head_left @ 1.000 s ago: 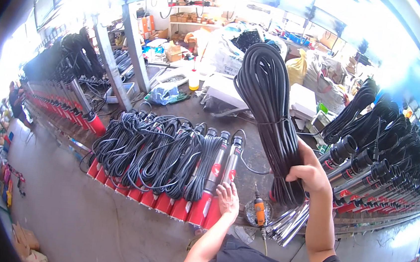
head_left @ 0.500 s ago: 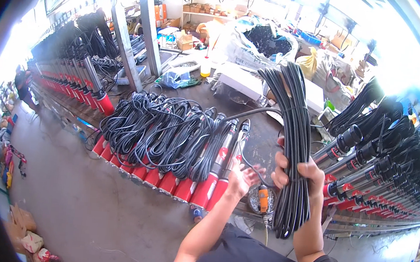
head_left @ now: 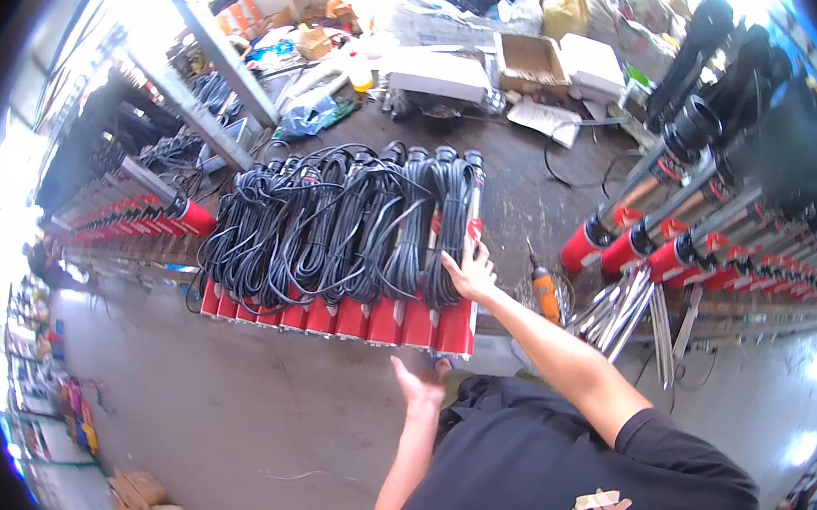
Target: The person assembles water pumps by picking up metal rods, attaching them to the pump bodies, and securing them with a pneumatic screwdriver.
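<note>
On the floor point(head_left: 221, 404), mid-frame, lies a row of pumps point(head_left: 364, 319), red ends toward the person, steel bodies pointing away, each w/ a black cable coil point(head_left: 334, 219) draped over it. Coils overlap side to side, so an exact count can't be told; roughly 8 red ends show.

Right hand point(head_left: 470, 272) rests flat on the rightmost pump at the row's right edge, fingers spread, touching the last coil point(head_left: 450, 225) just beside it. Grip apart, not closed on anything. Forearm runs back to the lower right, to a black shirt sleeve.

Left hand point(head_left: 419, 384) hangs over the floor just below the row's near right corner, palm open, fingers apart, holding nothing. It is near the red ends but not touching them.

Just right of the row, an orange-handled tool point(head_left: 545, 292) lies on the floor, w/ a bundle of steel rods point(head_left: 622, 308) next to it. Further right, a 2nd row of pumps point(head_left: 681, 250) w/ red ends slants to the right edge, black cables piled on top. At left, a 3rd row point(head_left: 134, 221) runs off to the left edge. At the far side, cardboard boxes point(head_left: 527, 61) and white boxes point(head_left: 439, 71) sit amid clutter.
</note>
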